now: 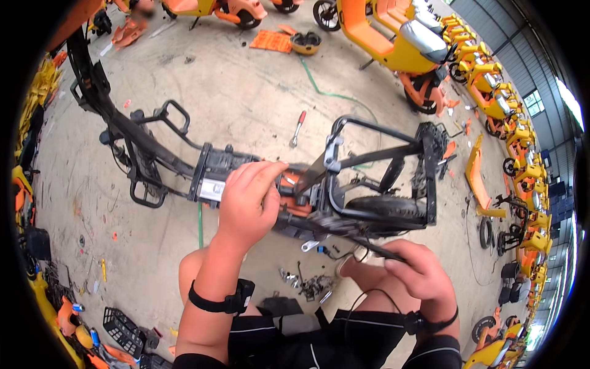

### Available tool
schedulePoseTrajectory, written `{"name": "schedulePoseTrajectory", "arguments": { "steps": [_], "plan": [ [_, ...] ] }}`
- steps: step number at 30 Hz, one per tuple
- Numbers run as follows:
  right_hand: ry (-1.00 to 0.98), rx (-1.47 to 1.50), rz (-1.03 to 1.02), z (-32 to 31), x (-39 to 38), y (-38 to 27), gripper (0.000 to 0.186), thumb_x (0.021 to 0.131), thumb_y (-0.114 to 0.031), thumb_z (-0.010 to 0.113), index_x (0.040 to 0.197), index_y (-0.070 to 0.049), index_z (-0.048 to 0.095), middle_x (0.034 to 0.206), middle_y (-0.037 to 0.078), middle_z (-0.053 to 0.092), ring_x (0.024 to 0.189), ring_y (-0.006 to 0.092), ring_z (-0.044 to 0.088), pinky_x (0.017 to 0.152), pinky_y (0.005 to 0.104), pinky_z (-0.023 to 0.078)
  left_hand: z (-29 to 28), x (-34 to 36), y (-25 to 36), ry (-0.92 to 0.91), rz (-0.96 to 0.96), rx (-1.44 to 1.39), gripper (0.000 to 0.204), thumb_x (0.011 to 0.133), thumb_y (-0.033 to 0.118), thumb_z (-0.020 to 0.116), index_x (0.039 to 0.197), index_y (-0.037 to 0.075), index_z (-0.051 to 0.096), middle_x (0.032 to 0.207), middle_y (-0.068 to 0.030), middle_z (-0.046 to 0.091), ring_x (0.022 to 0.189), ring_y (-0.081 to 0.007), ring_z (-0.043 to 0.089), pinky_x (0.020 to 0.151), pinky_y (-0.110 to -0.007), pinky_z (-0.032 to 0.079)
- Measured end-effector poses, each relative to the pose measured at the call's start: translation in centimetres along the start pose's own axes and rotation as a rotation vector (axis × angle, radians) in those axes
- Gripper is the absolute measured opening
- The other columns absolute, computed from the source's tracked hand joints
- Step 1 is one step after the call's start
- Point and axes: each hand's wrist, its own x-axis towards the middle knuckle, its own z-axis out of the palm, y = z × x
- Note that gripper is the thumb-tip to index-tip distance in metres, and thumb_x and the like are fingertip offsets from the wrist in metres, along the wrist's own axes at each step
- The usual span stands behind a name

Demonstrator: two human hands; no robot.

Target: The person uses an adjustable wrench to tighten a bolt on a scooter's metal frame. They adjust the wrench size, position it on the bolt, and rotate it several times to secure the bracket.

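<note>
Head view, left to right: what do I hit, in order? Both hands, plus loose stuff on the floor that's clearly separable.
Black plastic crate → left hand → red-handled tool → right hand → curved yellow panel.

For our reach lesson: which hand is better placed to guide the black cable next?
Probably the right hand: it already holds the black cable, while the left hand is over the frame.
</note>
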Motion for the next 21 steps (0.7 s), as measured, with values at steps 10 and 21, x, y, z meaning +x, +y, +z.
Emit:
{"name": "schedulePoseTrajectory", "arguments": {
  "steps": [10,21],
  "plan": [
    [0.545,0.627,-0.184,-7.4,12.8,-5.6,0.035,0.106,-0.031,0.054,0.121,0.000,0.058,0.066,-0.003,0.046,0.049,0.0057,0.036,0.044,0.0224,0.031,9.4,6.7,1.0,0.021,-0.224,-0.497,0.048,0.097,0.009,0.064,0.142,0.002,0.050,0.128,-0.0115,0.064,0.123,-0.0190,0.057,0.107,-0.037,0.042],
    [0.874,-0.085,-0.324,-5.9,19.1,0.1,0.023,0.100,-0.018,0.065,0.110,0.002,0.063,0.080,0.004,0.062,0.073,0.0104,0.052,0.067,0.0284,0.046,12.8,6.7,0.6,0.046,-0.253,-0.707,0.021,0.102,0.010,0.062,0.120,-0.001,0.064,0.113,-0.0074,0.070,0.107,-0.0119,0.062,0.094,-0.028,0.050]
  ]
}}
